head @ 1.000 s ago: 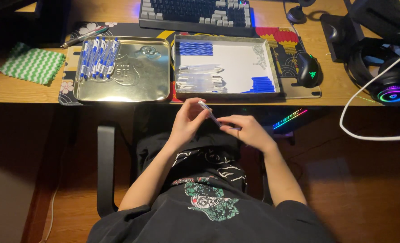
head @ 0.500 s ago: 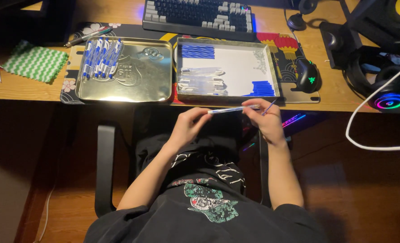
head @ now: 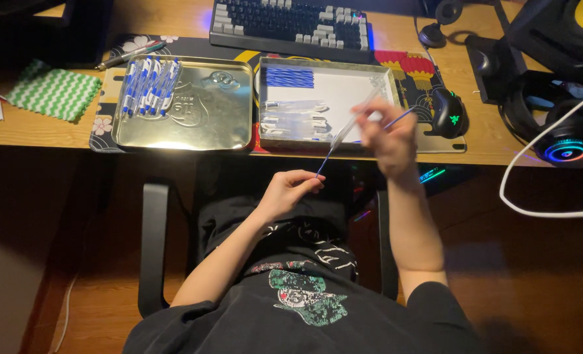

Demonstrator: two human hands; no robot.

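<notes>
Left hand [head: 290, 190] at centre frame pinched a thin blue refill [head: 324, 165] by its tip. Right hand [head: 388, 134], motion-blurred, gripped a clear pen barrel [head: 352, 123]; exact finger grip couldn't be made out.

You sit at a wooden tabletop [head: 36, 128] that runs across the top of the view, lit warmly from above while everything below its front edge falls into shadow. Under you stands a black chair [head: 152, 249] with its armrests showing on either side. The floor [head: 534, 282] is reddish-brown wood, dim. Coloured light glows near the tabletop's right edge.
</notes>
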